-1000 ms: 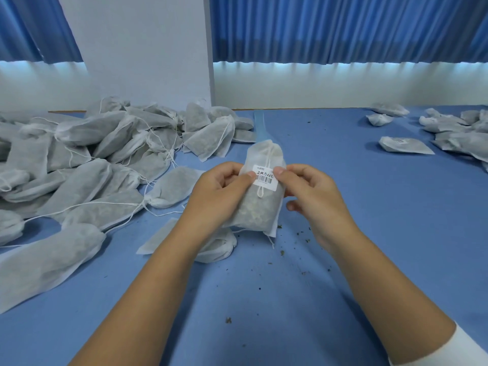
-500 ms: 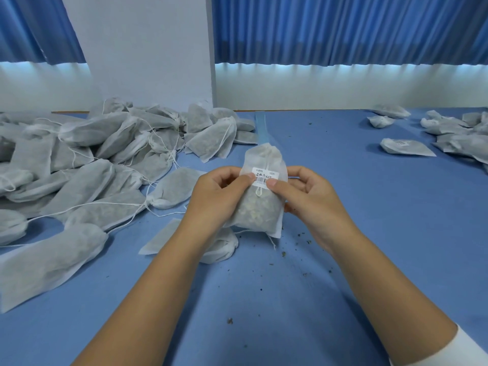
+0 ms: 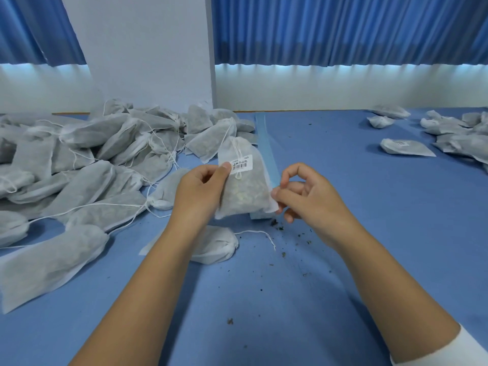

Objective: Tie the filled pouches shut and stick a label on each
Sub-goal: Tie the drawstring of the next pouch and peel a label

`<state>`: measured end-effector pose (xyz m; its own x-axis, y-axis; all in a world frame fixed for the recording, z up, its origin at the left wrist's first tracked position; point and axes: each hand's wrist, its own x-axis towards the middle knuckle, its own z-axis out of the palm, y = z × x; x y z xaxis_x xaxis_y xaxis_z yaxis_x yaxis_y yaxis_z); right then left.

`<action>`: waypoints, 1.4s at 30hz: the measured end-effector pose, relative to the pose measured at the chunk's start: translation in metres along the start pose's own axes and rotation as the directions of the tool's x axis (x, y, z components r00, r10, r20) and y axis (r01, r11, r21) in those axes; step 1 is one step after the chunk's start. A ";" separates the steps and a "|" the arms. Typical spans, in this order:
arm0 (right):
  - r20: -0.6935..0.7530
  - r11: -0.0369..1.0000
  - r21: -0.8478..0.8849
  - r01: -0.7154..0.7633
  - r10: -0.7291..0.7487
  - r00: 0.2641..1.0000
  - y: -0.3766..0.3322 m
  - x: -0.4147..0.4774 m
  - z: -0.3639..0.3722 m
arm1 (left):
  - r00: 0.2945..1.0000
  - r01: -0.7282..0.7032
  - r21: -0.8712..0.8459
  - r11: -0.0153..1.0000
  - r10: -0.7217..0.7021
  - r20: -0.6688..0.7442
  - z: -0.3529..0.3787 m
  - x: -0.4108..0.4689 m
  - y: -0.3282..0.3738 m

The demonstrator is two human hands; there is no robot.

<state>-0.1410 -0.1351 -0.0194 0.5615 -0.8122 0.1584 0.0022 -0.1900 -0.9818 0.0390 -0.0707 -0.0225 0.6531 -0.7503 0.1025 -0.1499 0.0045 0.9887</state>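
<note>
A filled white pouch (image 3: pixel 244 186) is held upright just above the table, mid-view, between two hands. Its neck is gathered and a knotted cord hangs down its front, so it looks tied. A white barcode label (image 3: pixel 241 164) sits on its upper front (slightly tilted, lying across the cord).

The left hand (image 3: pixel 200 191) grips the pouch's left side, with the thumb pressed on the label's left end and the fingers curled behind. The right hand (image 3: pixel 309 199) is at the pouch's lower right edge with its fingers loosely curled. Its thumb tip is against or just beside that edge, and I cannot tell whether it pinches anything.

Behind the pouch a pale blue strip (image 3: pixel 264 138) lies along the blue table (image 3: pixel 343 273), running away from the viewer (perhaps label backing). Below the left wrist lies a flat pouch (image 3: pixel 214 245) with its cord trailing to the right. Dark crumbs (image 3: pixel 277 227) are scattered near it.

To the left is a large pile (image 3: pixel 92 159) of filled pouches with loose cords, and none shows a label. At the far right is a smaller group (image 3: pixel 406 147), where at least one pouch shows a label.

This pouch seems all but finished. Judging by the pile, most of the work is yet to be done.
</note>
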 end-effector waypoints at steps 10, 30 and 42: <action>0.138 0.987 0.112 -0.116 0.100 0.985 -0.002 -0.002 0.004 | 0.989 -0.094 0.060 0.994 0.100 -0.107 0.007 -0.001 -0.006; -0.172 0.985 0.170 -0.041 0.070 0.983 0.009 0.007 0.001 | 0.839 -0.299 0.695 0.654 -0.166 0.518 -0.026 0.000 -0.009; -0.014 0.962 -0.217 0.166 -0.173 0.985 0.015 -0.001 0.011 | 0.796 -0.411 0.683 0.603 -0.128 0.592 -0.026 -0.003 -0.005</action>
<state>-0.1319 -0.1312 -0.0358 0.5408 -0.7748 0.3275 -0.0845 -0.4375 -0.8952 0.0573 -0.0514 -0.0253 0.1000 -0.9890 -0.1093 -0.8663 -0.1406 0.4794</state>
